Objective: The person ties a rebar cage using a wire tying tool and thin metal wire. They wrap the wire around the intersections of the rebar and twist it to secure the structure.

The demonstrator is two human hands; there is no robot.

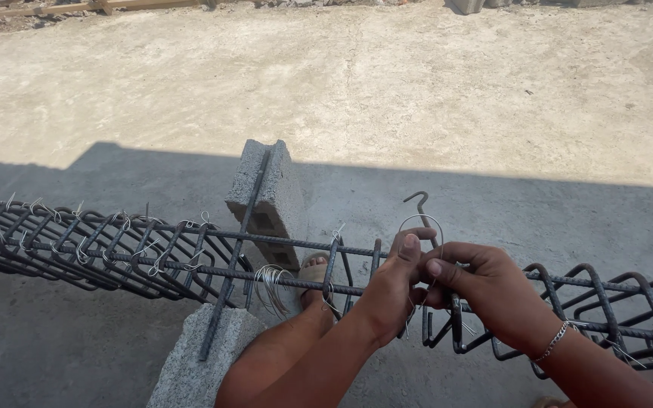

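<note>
Left hand (394,283) and right hand (485,291) meet over the rebar cage (153,253), fingers pinched together on a thin wire loop (419,221) at a stirrup. Hooked tie tool (421,208) sticks up between them. Cage rests on two concrete blocks (266,200); spare wire bundle (270,287) hangs mid-cage.

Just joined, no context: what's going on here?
A person is working on a long rebar cage lying across two concrete blocks. Both hands meet at one stirrup: the left hand and right hand pinch a thin loop of tie wire around a bar, with a hooked metal tool sticking up between them. The stirrups to the left carry wire ties; a spare wire bundle hangs near the blocks.
</note>
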